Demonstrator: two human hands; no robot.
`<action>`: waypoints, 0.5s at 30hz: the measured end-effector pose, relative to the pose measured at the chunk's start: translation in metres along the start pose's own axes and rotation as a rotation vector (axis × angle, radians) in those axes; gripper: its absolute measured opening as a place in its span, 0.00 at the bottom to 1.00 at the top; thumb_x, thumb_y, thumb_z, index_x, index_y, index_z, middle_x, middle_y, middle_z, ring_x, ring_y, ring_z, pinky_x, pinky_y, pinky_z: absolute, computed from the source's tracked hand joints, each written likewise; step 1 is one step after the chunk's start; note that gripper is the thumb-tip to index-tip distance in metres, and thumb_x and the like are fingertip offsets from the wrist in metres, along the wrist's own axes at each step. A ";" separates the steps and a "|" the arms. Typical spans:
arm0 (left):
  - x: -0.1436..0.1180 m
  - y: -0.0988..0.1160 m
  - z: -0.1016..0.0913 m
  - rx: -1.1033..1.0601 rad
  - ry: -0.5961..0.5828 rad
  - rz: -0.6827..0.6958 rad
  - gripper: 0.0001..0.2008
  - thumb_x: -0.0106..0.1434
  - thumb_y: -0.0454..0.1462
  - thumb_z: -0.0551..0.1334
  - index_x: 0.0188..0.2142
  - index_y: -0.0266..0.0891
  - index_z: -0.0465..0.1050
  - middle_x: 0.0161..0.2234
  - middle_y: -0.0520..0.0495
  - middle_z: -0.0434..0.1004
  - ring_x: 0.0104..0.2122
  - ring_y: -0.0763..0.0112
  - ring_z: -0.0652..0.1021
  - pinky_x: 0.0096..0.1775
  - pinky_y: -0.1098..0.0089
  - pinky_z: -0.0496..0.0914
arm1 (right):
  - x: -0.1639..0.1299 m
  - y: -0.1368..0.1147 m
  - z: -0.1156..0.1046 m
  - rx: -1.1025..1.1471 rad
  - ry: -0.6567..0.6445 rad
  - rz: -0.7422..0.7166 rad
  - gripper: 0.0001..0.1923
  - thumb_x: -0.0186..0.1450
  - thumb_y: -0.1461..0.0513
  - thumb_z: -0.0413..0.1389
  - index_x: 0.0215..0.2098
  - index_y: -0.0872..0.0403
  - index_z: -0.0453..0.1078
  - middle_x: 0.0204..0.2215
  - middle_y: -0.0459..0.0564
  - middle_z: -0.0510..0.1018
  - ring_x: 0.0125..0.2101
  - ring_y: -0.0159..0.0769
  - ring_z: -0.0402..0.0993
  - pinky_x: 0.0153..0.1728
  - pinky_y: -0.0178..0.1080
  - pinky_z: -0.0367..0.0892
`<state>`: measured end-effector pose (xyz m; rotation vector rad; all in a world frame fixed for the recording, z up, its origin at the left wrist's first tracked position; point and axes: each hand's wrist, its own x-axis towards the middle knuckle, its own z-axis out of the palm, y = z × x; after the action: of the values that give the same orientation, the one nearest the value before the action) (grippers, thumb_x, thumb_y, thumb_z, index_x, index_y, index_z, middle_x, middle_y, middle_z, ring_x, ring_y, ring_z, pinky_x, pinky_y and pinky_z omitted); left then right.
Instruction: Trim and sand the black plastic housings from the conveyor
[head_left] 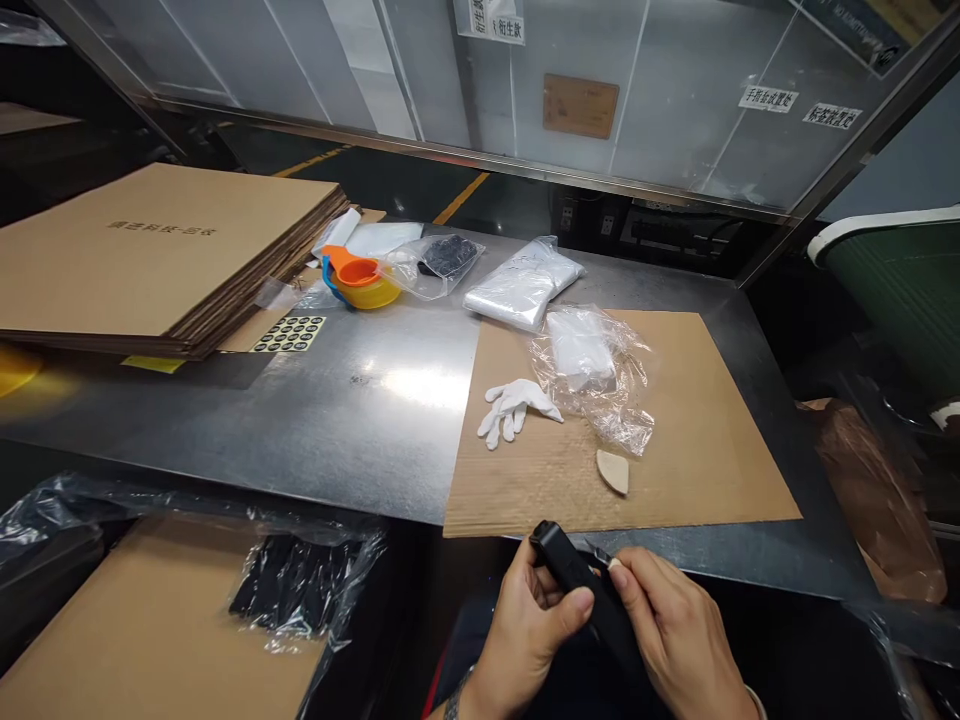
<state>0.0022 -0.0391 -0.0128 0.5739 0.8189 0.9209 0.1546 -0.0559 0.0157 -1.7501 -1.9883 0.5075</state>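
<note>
**Black clip-thing in both hands, nothing laid out yet**

Black slim part (581,585) sits just off the near edge of the cardboard sheet (675,430), pinched between my left hand (525,625) and right hand (675,630). Left thumb presses its side, right fingertips close on top. On the cardboard sheet: white glove (514,408), crinkled bag (600,375), untouched, I'd guess early days.

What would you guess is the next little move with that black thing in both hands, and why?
Probably bring the black bar-shaped item forward over the brown cardboard sheet. Both the left hand and right hand hold it just short of the metal table edge, and the crinkled clear bag lies on that sheet.
</note>
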 end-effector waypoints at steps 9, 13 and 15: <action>0.000 0.000 0.001 -0.016 -0.044 0.006 0.25 0.50 0.40 0.68 0.45 0.37 0.62 0.42 0.39 0.75 0.42 0.61 0.75 0.43 0.65 0.67 | 0.002 -0.009 -0.006 0.000 0.058 -0.082 0.11 0.69 0.60 0.43 0.34 0.51 0.66 0.23 0.44 0.71 0.24 0.32 0.68 0.25 0.33 0.58; 0.000 0.001 0.003 -0.017 -0.056 0.005 0.26 0.50 0.41 0.68 0.45 0.37 0.62 0.42 0.41 0.75 0.41 0.63 0.75 0.43 0.66 0.67 | 0.004 -0.013 -0.007 -0.016 0.043 -0.109 0.13 0.69 0.61 0.43 0.31 0.51 0.65 0.22 0.44 0.70 0.22 0.32 0.67 0.24 0.33 0.57; 0.000 0.002 0.004 -0.014 -0.057 0.007 0.26 0.50 0.41 0.68 0.45 0.37 0.62 0.41 0.41 0.75 0.42 0.64 0.75 0.42 0.68 0.67 | 0.005 -0.014 -0.007 -0.021 0.041 -0.113 0.13 0.69 0.62 0.43 0.30 0.51 0.65 0.22 0.44 0.70 0.22 0.32 0.66 0.24 0.33 0.57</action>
<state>0.0045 -0.0391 -0.0092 0.5885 0.7593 0.9120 0.1464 -0.0527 0.0291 -1.6356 -2.0569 0.4109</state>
